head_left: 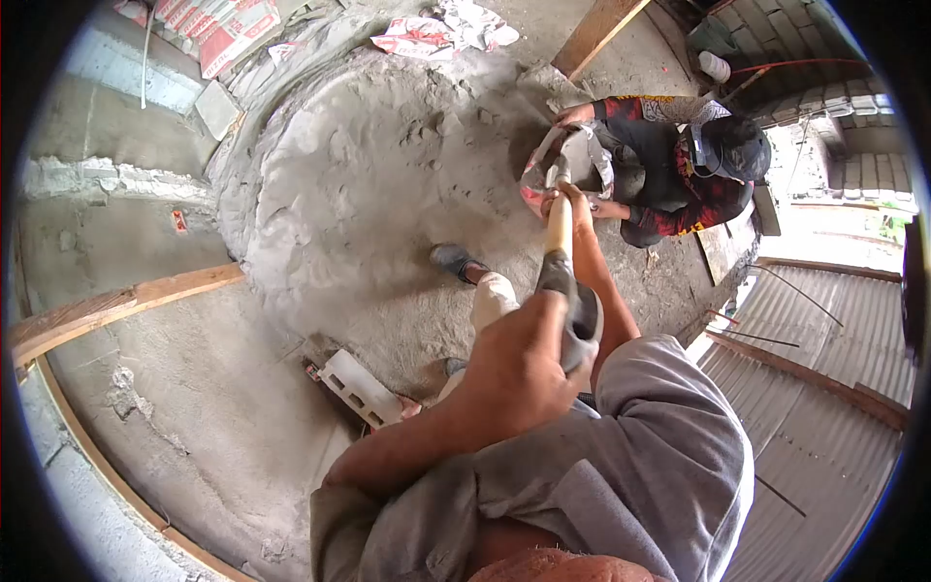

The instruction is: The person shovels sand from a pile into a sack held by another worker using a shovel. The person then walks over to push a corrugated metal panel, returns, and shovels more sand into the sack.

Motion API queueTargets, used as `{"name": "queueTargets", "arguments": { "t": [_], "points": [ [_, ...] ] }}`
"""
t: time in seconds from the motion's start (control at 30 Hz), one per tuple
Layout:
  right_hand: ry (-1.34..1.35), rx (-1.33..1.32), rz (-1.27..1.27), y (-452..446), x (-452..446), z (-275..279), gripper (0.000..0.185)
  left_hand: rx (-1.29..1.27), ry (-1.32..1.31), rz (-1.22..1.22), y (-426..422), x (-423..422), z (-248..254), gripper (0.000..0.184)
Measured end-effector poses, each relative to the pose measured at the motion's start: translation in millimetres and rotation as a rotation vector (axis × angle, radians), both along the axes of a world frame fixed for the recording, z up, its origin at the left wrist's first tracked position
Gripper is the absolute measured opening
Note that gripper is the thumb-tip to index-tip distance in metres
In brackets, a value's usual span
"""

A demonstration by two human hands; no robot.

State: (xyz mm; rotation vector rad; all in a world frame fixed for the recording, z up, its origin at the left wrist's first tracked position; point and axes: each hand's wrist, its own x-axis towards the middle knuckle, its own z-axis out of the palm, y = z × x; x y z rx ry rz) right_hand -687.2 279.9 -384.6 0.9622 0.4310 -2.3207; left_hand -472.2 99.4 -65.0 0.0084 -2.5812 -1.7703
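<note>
Both of my hands grip a shovel (560,231) with a pale shaft and a dark D-shaped handle. My left hand (524,359) is closed around the handle close to my body. Farther down, my right hand (570,204) wraps the shaft. The shovel's far end reaches the open mouth of a red and white sack (534,175); its blade is hard to make out against the grey contents. A crouching co-worker (679,170) in a dark cap holds the sack's rim with both hands.
A wide heap of grey powdery material (359,175) spreads over the floor to the left. A hollow concrete block (361,388) lies near my feet. Wooden beams (126,306) stand at the left, paper sacks (446,34) lie at the back, and corrugated sheets (805,388) are at right.
</note>
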Motion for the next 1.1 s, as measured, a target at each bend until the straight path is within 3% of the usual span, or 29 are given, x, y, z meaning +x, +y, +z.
{"name": "queueTargets", "arguments": {
  "t": [0.07, 0.17, 0.2, 0.33, 0.43, 0.57, 0.67, 0.87, 0.93, 0.97, 1.03, 1.1],
  "points": [
    [0.068, -0.164, -0.079, 4.0, 12.0, 3.6, 0.021, -0.113, 0.139, -0.315, -5.1, 3.0, 2.1, 0.038],
    [0.191, -0.185, -0.100, 0.2, 26.7, 1.1, 0.022, -0.166, 0.241, -0.539, -23.0, 11.6, -13.5, 0.036],
    [0.220, 0.009, -0.025, -3.0, 27.0, -7.5, 0.026, -0.213, 0.232, -0.566, -30.2, 16.1, -22.4, 0.035],
    [0.084, 0.350, 0.055, -37.7, 31.1, -17.2, 0.021, -0.375, 0.130, -0.445, -52.9, 36.6, -30.5, 0.025],
    [0.065, 0.323, -0.024, -56.7, 40.5, -31.7, 0.021, -0.546, 0.128, -0.498, -63.2, 50.9, -19.6, 0.020],
    [0.061, 0.119, 0.045, -99.0, 79.1, -4.4, 0.016, -0.619, 0.097, -0.489, -69.4, 77.9, 5.9, 0.018],
    [-0.001, 0.129, 0.152, -149.1, 103.3, 0.9, 0.018, -0.634, 0.087, -0.414, -78.5, 90.6, 22.9, 0.018],
    [0.062, 0.206, 0.395, -248.8, 154.5, -0.6, 0.026, -0.517, -0.031, 0.060, -131.4, 167.8, 22.2, 0.035],
    [0.065, 0.164, 0.435, -275.0, 162.4, -2.3, 0.027, -0.422, -0.145, 0.466, -137.9, 207.9, 8.4, 0.035],
    [-0.003, 0.135, 0.378, -288.7, 167.0, -9.4, 0.025, -0.420, -0.156, 0.488, -138.0, 228.0, -1.7, 0.035],
    [-0.071, 0.117, 0.346, -312.9, 175.5, -33.1, 0.024, -0.178, -0.210, 1.052, -136.3, 262.2, -25.1, 0.028],
    [0.047, 0.086, 0.502, -326.8, 199.1, -63.6, 0.018, -0.119, -0.332, 1.205, -144.2, 291.7, -42.8, 0.027]
  ]
}}
